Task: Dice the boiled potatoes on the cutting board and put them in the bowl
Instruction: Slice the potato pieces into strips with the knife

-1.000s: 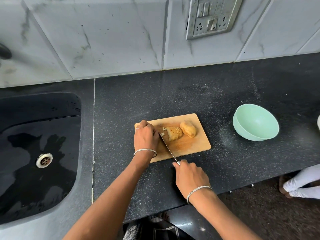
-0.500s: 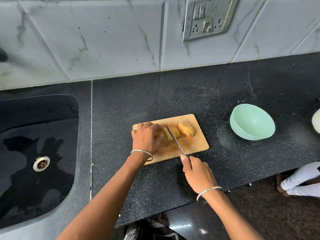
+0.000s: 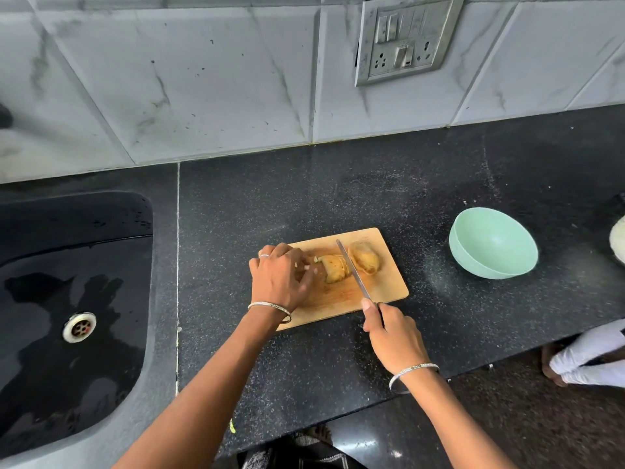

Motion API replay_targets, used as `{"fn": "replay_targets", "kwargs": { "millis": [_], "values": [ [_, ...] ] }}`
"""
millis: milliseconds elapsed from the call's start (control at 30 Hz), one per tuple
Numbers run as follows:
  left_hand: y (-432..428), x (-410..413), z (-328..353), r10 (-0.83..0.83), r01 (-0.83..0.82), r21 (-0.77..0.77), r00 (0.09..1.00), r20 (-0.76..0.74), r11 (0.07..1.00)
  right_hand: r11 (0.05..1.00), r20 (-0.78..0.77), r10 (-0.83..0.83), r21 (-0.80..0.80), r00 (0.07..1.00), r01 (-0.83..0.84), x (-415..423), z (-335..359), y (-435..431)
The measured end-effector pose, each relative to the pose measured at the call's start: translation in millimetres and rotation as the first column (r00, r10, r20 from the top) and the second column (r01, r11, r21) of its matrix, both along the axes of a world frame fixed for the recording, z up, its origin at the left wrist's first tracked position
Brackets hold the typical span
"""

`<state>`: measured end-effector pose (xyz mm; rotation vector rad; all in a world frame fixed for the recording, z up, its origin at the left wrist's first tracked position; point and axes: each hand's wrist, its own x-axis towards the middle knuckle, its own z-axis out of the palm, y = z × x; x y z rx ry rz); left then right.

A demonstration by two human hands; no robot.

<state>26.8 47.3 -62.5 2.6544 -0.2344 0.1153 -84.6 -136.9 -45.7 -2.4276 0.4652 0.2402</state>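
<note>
A wooden cutting board (image 3: 385,287) lies on the black counter. Two boiled potatoes sit on it: a partly sliced one (image 3: 334,269) on the left and a whole one (image 3: 365,261) on the right. My left hand (image 3: 282,279) rests on the board's left part, its curled fingertips against the sliced potato's left end. My right hand (image 3: 392,333) grips a knife (image 3: 353,274) by the handle. The blade lies between the two potatoes, along the sliced one's right edge. A mint-green bowl (image 3: 493,242) stands to the right of the board, nothing visible in it.
A black sink (image 3: 67,299) with a metal drain is set in the counter on the left. A pale round object (image 3: 618,242) shows at the right edge. A person's foot and white trouser leg (image 3: 581,360) are on the floor at the lower right. A socket plate hangs on the tiled wall.
The knife moved right, from the sliced potato's left end to the gap between the two potatoes. My left hand stayed at the potato's left end.
</note>
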Motion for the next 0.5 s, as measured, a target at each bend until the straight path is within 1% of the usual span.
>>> {"fn": "replay_targets", "kwargs": {
  "millis": [67,200,367,500],
  "values": [
    [-8.2,0.9,3.6,-0.032,0.031,0.006,0.999,0.005,0.999,1.000,0.002,-0.009,0.014,1.000,0.009,2.9,0.8,1.3],
    [-19.5,3.8,8.7,-0.012,0.012,-0.010,1.000,-0.009,1.000,0.999,0.013,-0.025,0.024,1.000,0.024,6.7,0.6,0.9],
    [-26.0,10.5,8.9,-0.114,0.114,-0.015,0.992,-0.056,0.993,0.999,0.017,-0.039,0.030,0.999,0.038,6.4,-3.0,-2.1],
    [-28.3,13.5,3.8,-0.114,0.112,-0.022,0.990,-0.088,0.993,0.999,0.016,-0.015,0.039,1.000,0.015,5.6,-5.1,-2.3]
  ]
}}
